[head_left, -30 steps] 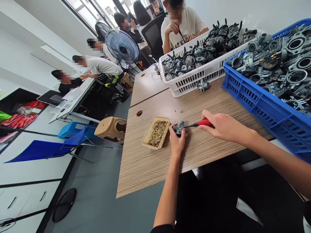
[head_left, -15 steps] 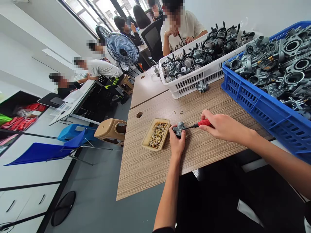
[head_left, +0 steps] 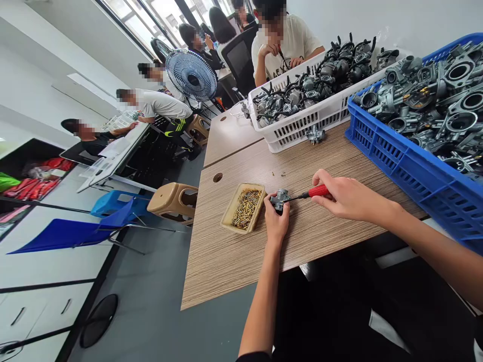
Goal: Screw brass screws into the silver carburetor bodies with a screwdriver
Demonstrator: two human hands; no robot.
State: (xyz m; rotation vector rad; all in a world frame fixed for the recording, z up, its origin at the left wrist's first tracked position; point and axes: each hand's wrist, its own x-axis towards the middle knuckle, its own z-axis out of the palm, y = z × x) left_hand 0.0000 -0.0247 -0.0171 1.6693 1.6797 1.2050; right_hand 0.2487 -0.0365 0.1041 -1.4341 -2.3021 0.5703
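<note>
My left hand (head_left: 276, 221) is closed around a small grey metal carburetor (head_left: 279, 199), low over the wood-grain table. In my right hand (head_left: 339, 195) is a screwdriver (head_left: 319, 190) with a red handle, held between thumb and fingers. Its dark shaft points left and its tip meets the right side of the carburetor; the exact contact spot is too small to make out. Left of my left hand stands a shallow yellowish plastic tub (head_left: 228, 216) of small brass and grey parts. Two tiny brass-coloured pieces (head_left: 283, 174) lie on the table beyond the carburetor.
A white basket (head_left: 281, 136) full of carburetors stands at the back, with one loose carburetor (head_left: 315, 134) before it. A blue crate (head_left: 392, 166) heaped with carburetor bodies is at the right. Across the table sits a person (head_left: 287, 45); a fan (head_left: 191, 75) and stools are further left.
Both hands keep their grip on carburetor and screwdriver, almost unmoved. The view has shifted slightly. In the background, a seated person at the far left has leaned or turned their head.
</note>
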